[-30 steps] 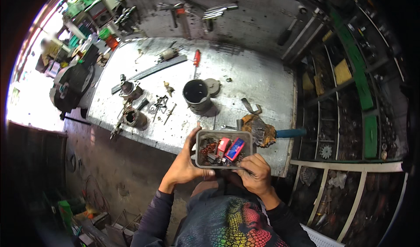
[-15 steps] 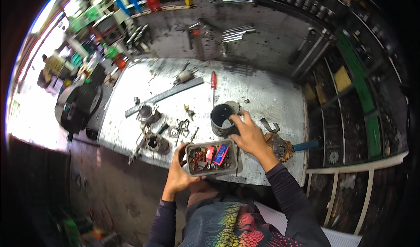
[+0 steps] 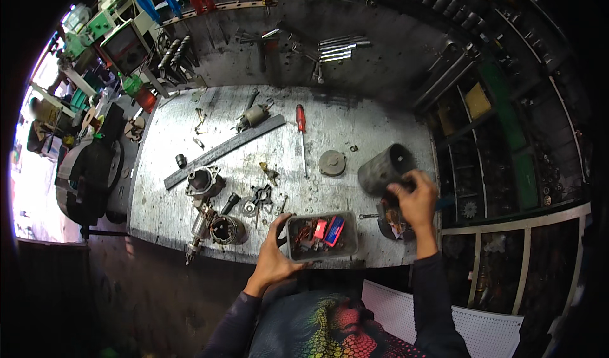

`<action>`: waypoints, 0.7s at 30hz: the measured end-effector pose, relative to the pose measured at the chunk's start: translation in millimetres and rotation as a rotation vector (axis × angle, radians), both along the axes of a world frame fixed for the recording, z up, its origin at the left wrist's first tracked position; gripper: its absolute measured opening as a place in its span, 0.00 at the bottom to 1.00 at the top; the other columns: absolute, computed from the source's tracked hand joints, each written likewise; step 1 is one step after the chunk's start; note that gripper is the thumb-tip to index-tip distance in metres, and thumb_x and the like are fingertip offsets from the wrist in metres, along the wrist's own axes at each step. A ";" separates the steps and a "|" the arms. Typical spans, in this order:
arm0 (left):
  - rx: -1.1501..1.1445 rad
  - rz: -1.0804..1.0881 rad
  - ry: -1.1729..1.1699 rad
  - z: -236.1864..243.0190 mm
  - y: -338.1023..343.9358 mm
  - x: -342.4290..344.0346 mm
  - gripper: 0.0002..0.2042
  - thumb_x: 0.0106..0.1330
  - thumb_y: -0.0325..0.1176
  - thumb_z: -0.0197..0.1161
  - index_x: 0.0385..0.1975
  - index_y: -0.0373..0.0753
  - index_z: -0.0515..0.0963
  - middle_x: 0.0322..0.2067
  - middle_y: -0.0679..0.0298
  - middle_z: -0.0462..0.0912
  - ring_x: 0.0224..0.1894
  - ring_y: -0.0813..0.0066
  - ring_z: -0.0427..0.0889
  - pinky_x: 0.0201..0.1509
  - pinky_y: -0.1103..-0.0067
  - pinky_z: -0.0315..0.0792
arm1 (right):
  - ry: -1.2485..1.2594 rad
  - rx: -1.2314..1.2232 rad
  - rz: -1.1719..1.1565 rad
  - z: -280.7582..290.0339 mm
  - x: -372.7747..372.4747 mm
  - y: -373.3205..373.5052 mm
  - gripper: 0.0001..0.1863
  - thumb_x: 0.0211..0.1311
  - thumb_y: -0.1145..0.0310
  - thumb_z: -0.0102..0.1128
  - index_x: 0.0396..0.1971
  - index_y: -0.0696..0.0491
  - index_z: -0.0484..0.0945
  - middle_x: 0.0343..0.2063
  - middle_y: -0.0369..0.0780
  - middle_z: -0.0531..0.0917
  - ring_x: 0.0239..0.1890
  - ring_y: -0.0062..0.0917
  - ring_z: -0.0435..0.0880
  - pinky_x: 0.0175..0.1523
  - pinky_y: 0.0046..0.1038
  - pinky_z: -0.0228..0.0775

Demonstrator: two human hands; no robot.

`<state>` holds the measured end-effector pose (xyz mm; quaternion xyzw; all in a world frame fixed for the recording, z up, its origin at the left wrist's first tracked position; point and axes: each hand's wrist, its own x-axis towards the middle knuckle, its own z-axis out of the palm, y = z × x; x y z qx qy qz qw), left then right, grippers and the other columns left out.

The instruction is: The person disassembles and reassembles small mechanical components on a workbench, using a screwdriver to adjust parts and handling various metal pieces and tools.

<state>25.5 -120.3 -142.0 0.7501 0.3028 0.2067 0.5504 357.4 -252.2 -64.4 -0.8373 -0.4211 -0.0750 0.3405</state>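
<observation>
My left hand [image 3: 277,260] is closed on the left side of a grey plastic tub [image 3: 353,239], which is at the table's front edge. Inside the tub lie a red-and-blue small box [image 3: 333,230], a pinkish-red box [image 3: 320,228] and several small coppery and dark parts. My right hand [image 3: 417,202] pinches the rim of a dark grey metal cylinder [image 3: 375,171], hollow and tilted, its open end toward the upper right. Below that hand, partly hidden, is a brownish, taped-looking lump [image 3: 394,221]. A round metal end cap [image 3: 332,162] lies left of the cylinder.
On the worktable [image 3: 355,117] lie a red-handled screwdriver [image 3: 301,123], a long flat metal bar [image 3: 225,152], a small motor-like part [image 3: 254,116] and disassembled housings [image 3: 223,230]. A bench vise [image 3: 85,174] stands left. Shelving [image 3: 507,225] borders the right side.
My right hand has moved the cylinder rightward and tipped it from upright, uncovering the round end cap. My left hand and the tub have shifted slightly right in view. The view itself has shifted.
</observation>
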 end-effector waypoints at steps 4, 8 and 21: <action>-0.063 0.091 -0.085 -9.4 -11.2 14.8 0.60 0.39 0.38 0.91 0.74 0.35 0.58 0.65 0.54 0.73 0.68 0.60 0.76 0.74 0.66 0.71 | 0.043 0.001 -0.044 -11.0 35.0 13.8 0.21 0.44 0.68 0.87 0.36 0.59 0.84 0.34 0.46 0.84 0.34 0.39 0.85 0.40 0.37 0.77; -0.247 0.190 -0.164 -5.9 -24.3 16.2 0.61 0.39 0.34 0.91 0.74 0.35 0.55 0.65 0.54 0.73 0.68 0.62 0.76 0.73 0.66 0.73 | 0.089 -0.008 0.050 -25.9 36.2 21.7 0.21 0.45 0.66 0.87 0.36 0.57 0.85 0.32 0.44 0.83 0.32 0.37 0.84 0.39 0.36 0.76; -0.139 0.223 -0.050 -3.9 -33.3 -22.5 0.62 0.37 0.37 0.93 0.74 0.35 0.57 0.65 0.53 0.73 0.67 0.61 0.76 0.74 0.66 0.71 | 0.189 -0.235 0.277 -25.0 4.7 7.5 0.18 0.51 0.72 0.81 0.41 0.56 0.83 0.41 0.46 0.80 0.38 0.44 0.85 0.43 0.41 0.77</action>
